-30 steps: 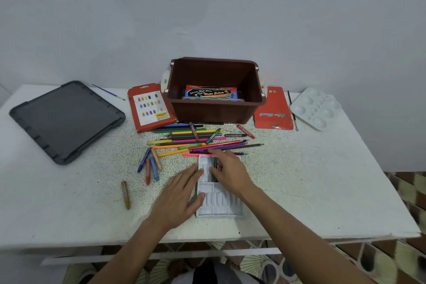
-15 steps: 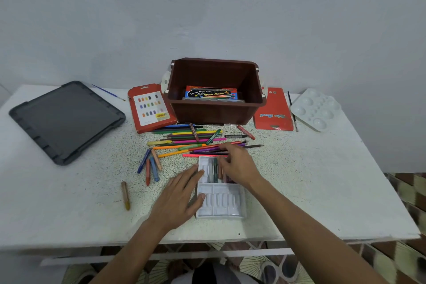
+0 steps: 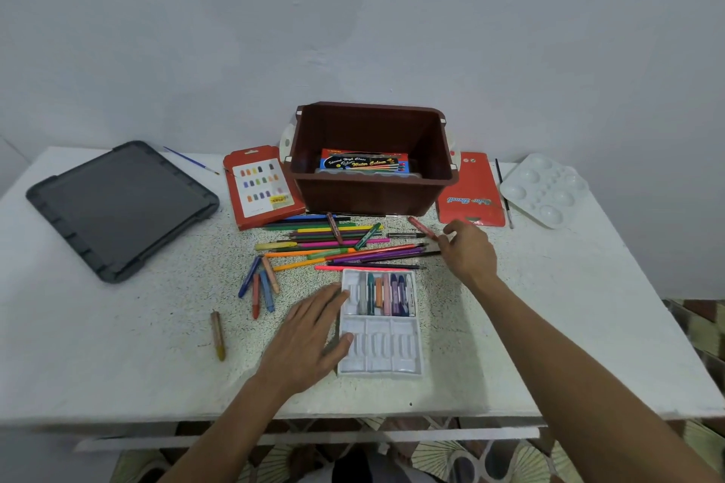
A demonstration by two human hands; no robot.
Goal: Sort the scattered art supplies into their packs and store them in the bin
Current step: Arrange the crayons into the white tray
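Left hand (image 3: 310,333) flat, fingers straight, resting on the left rim of the white crayon tray (image 3: 376,345), pinning it. Right hand (image 3: 469,251) is out past the tray's far-right corner, fingers loosely curled, nothing gripped, tips right at the near end of a red crayon (image 3: 421,227); can't tell if they touch. Step in hand, my read: filling the tray. Upper row has crayons (image 3: 388,294) in most slots with the leftmost bare; lower row all bare. Next move: pinch the red crayon by its end, lift it clear of the coloured-pencil pile (image 3: 337,243) just beside it, seat it in a free slot. Loose ones left to collect: green crayon (image 3: 367,235) and brown crayon (image 3: 334,227) lying on the pencils, a crayon cluster (image 3: 261,286) left of the tray, one olive crayon (image 3: 217,335) nearer the front edge. Brown bin (image 3: 372,192) sits behind the pile, watercolour box (image 3: 363,161) inside. Red crayon sleeve (image 3: 259,188) just beside the bin's left, red flat pack (image 3: 470,196) and palette (image 3: 545,188) to its right, grey lid (image 3: 117,208) far left. Room: bare table (image 3: 549,306) right of the tray suits the return path. Tray sits near the front edge, so don't drag it closer.
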